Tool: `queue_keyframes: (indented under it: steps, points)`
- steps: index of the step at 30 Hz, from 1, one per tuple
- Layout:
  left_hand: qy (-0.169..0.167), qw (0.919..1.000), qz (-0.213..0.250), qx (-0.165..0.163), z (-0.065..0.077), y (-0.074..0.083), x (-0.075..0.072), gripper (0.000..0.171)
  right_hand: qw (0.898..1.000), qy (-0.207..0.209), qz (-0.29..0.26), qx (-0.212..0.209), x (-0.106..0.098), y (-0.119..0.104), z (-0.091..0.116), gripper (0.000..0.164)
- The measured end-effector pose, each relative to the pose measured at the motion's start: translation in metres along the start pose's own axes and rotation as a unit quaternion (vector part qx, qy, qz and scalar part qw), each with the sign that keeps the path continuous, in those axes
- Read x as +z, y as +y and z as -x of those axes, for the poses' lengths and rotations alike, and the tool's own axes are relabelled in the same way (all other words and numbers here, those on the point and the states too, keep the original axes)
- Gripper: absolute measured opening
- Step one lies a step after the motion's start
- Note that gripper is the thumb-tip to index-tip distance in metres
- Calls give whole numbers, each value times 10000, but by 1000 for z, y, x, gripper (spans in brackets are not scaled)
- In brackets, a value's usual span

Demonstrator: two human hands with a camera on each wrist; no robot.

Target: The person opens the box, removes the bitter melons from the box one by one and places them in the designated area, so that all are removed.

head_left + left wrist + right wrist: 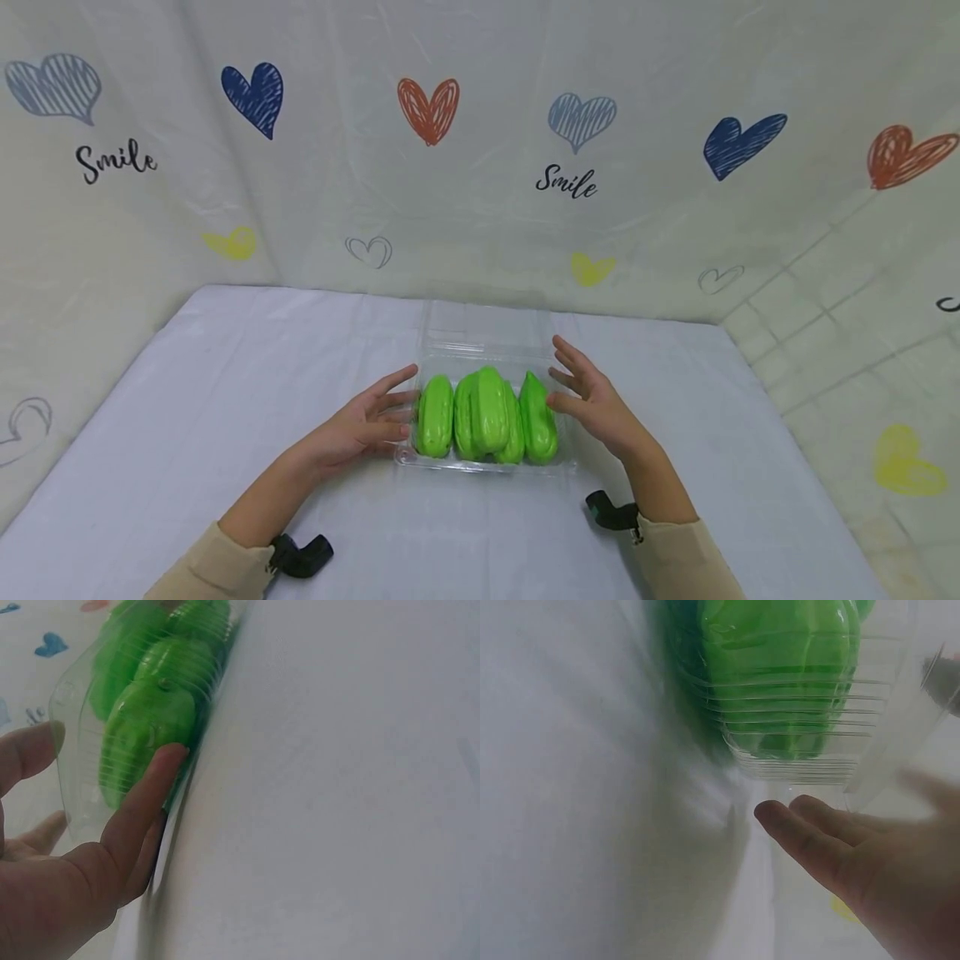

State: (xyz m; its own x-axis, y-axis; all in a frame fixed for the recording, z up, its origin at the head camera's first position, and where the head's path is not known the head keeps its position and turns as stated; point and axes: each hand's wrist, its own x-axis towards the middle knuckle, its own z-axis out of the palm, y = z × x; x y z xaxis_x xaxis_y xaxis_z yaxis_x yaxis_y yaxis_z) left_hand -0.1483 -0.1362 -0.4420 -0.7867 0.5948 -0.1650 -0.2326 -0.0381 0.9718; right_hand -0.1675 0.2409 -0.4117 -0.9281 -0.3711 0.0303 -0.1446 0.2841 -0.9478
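A clear plastic clamshell box sits on the white-covered table with its lid raised at the back. Several glossy, bright green, long pepper-like pieces fill it, one lying on top of the others. My left hand is at the box's left side with fingers spread. In the left wrist view one fingertip overlaps the ribbed side wall. On the other side, my right hand has its fingers extended, its thumb by the rightmost green piece. The right wrist view shows fingertips just off the ribbed wall.
A white cloth covers the table. Behind it hangs a pale sheet printed with hearts and the word "Smile". Black wrist-worn devices show at both beige sleeves.
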Motion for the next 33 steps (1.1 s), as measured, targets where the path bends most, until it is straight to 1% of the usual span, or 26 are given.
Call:
queue_keyframes:
  steps: [3,9,14,18,26,30,33]
  points:
    - [-14,10000,9,8,0,0,0,86,10000,20,32,-1,0,-1,1,80]
    - [-6,10000,9,10,0,-2,-1,86,9996,87,142,-227,1,-9,2,79]
    - [-11,10000,-10,36,0,-2,-1,86,9981,219,489,-289,3,-17,5,79]
    - [-7,10000,-13,24,1,-2,0,86,9958,324,750,-419,6,-23,7,78]
    - [-17,10000,-1,14,-1,0,1,86,9876,501,1292,-743,16,-40,14,76]
    - [18,10000,-41,-24,0,-1,1,86,9807,484,1572,-1060,23,-45,16,76]
    - [46,10000,-70,-39,0,-1,1,86,9757,450,1686,-1323,28,-48,16,76]
